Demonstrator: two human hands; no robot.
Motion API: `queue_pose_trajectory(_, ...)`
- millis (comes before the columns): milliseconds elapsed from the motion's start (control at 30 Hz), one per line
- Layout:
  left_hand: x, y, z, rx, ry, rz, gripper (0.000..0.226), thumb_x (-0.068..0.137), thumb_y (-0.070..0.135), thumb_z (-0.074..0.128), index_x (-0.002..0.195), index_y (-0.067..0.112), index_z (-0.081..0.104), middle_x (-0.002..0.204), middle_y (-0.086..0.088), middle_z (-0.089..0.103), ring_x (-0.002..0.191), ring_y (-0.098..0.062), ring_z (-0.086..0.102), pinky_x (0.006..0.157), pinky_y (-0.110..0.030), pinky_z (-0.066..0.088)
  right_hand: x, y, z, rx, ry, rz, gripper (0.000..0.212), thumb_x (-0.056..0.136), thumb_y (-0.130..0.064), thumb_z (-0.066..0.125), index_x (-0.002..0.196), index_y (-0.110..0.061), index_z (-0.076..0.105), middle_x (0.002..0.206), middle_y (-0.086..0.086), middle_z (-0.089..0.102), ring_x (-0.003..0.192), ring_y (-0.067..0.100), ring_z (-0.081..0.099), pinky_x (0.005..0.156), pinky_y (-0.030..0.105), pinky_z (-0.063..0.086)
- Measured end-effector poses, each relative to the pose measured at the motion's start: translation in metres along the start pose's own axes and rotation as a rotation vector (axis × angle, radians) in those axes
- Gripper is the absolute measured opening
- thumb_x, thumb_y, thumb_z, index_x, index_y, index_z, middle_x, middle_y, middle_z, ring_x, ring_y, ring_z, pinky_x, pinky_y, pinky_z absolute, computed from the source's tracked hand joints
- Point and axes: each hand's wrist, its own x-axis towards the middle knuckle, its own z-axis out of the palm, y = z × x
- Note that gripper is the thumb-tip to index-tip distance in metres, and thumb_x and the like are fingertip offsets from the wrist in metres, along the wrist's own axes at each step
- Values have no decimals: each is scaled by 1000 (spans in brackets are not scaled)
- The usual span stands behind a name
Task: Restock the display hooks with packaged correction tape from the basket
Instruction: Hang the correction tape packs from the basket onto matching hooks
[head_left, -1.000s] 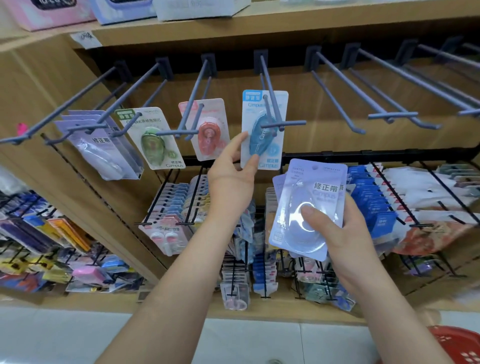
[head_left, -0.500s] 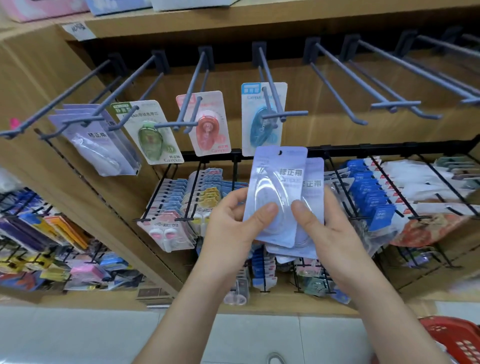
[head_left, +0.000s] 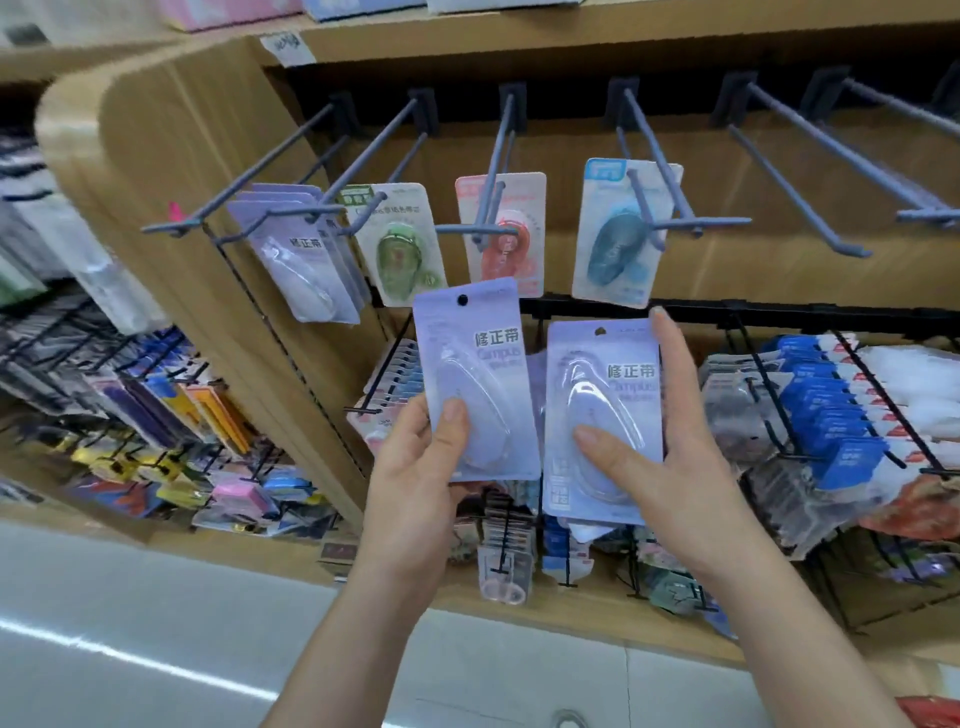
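Just below the hooks (head_left: 696, 222), two lilac correction-tape packs are held up side by side. The left pack (head_left: 475, 379) is pinched near its lower edge by the left hand (head_left: 415, 483), with the thumb laid on the front. The right pack (head_left: 602, 415) is gripped by the right hand (head_left: 670, 467), the thumb across the blister and the fingers up its right edge. Matching hung packs (head_left: 296, 254) are seen on a hook at the left, followed by a green pack (head_left: 400, 244), a red pack (head_left: 501, 234) and a blue pack (head_left: 618, 234). A red edge at the bottom right is possibly the basket (head_left: 930, 712).
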Motion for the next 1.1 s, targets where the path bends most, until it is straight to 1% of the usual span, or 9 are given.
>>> queue_pose_trajectory(100,-1,12,-35,-3,119,78,35,87,28,54,118,13,62,110,0,73,102,-21,68,82,-37,56,6,0,24,-113,-47,-28,69,87,-30,68,130,-65,28,122,-65,27,118,-35,28,89,-6,30)
queue_pose_trajectory(167,3,22,-60,-2,204,129,30,88,24,56,115,12,63,109,-2,73,100,-21,69,81,-36,57,12,2,42,-143,-101,-39,67,90,-24,68,129,-64,32,120,-64,30,114,-37,28,84,-8,28)
queue_pose_trajectory(300,21,40,-97,43,289,197,28,90,24,66,116,13,64,113,-4,72,106,-28,68,89,-44,57,24,-3,81,-87,-177,-6,72,89,-27,70,122,-76,29,138,-42,35,122,-16,43,85,5,42)
queue_pose_trajectory(367,30,46,-106,61,299,219,32,88,25,64,117,11,64,115,-6,71,109,-31,67,89,-46,56,30,-5,96,-34,-193,-10,79,88,-24,72,130,-70,23,142,-33,38,121,-10,49,84,6,46)
queue_pose_trajectory(500,47,54,-120,96,309,201,26,98,18,57,121,10,63,119,-8,71,109,-31,67,91,-49,55,38,-7,113,24,-198,-17,91,88,-16,72,146,-56,14,138,-29,45,112,-9,57,77,6,48)
queue_pose_trajectory(667,58,58,-134,169,281,207,30,95,25,59,121,12,62,122,-8,69,112,-30,66,98,-57,50,40,-5,118,43,-198,-1,96,85,-18,75,144,-61,12,139,-19,54,115,-3,60,84,14,53)
queue_pose_trajectory(767,53,52,-141,195,246,202,36,89,33,66,119,15,62,119,-6,70,111,-31,66,94,-55,52,42,-2,119,34,-204,1,92,84,-19,76,149,-51,19,138,-23,54,118,-3,58,91,23,52)
queue_pose_trajectory(933,53,55,-140,170,243,239,33,91,27,61,121,13,62,118,-5,70,112,-30,65,93,-48,54,46,-3,125,36,-211,49,66,83,-16,77,138,-37,46,120,-19,67,104,0,66,80,21,56)
queue_pose_trajectory(1100,69,66,-136,222,281,214,25,100,21,56,120,10,64,115,-4,72,108,-25,68,96,-49,53,49,-3,133,62,-196,59,62,83,-16,77,136,-34,49,118,-19,68,104,-1,66,81,16,55)
